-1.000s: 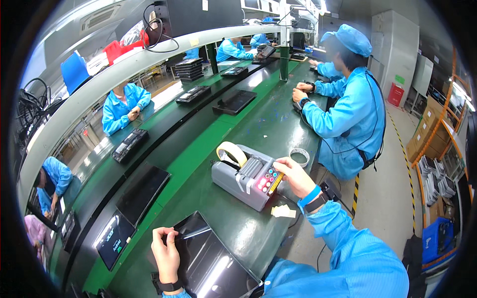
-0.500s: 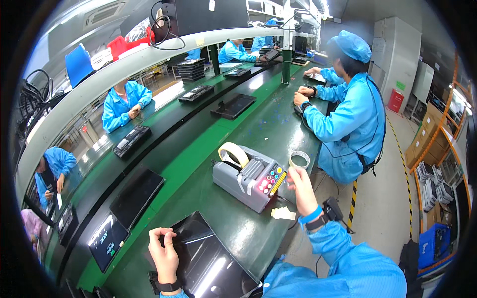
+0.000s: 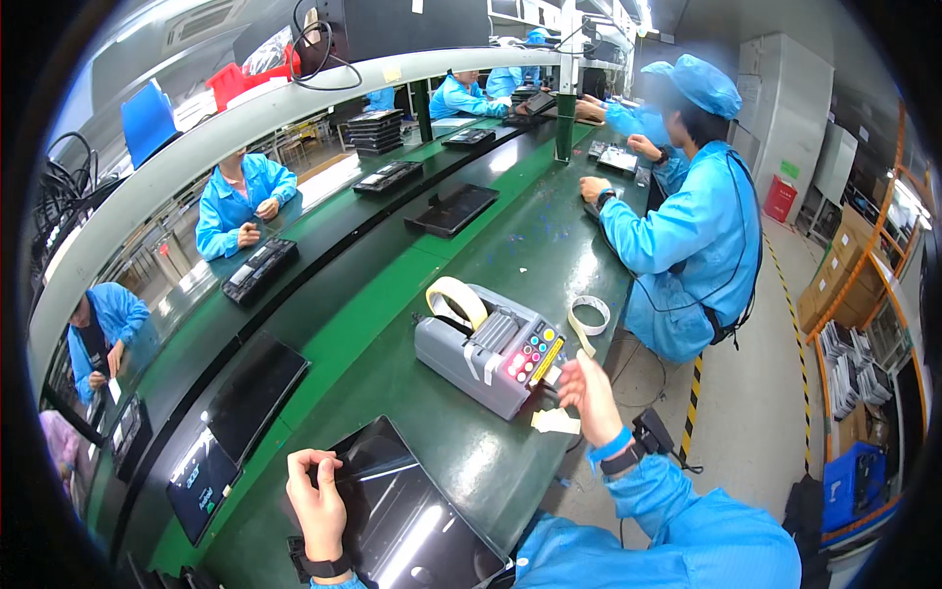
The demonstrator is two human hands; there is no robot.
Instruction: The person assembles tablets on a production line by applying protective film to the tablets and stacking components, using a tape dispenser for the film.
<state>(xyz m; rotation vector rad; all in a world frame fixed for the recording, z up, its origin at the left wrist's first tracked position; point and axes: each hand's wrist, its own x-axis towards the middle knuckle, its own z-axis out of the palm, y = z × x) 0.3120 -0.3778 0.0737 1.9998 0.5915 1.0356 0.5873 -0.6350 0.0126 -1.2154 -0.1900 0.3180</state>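
My left hand is by the upper left edge of a glossy black screen panel lying on the bench. Its fingers are curled toward the thumb; whether anything thin sits between them is hidden. My right hand is at the front of a grey tape dispenser, fingers pinched beside a pale bit of tape. What the fingertips grip is too small to make out. A cream tape roll sits in the dispenser. Beyond my right hand lies another tape roll at the bench edge, its loose end hanging toward my fingers.
Pale tape scraps lie by the dispenser. Along the belt on the left are a dark panel, a lit screen and a black tray. A co-worker in blue sits at the bench's right side; others work across the belt.
My right hand has moved down and left, from below the loose tape roll to the dispenser's front. My left hand stays by the panel. Across the belt, a person's hands have parted.
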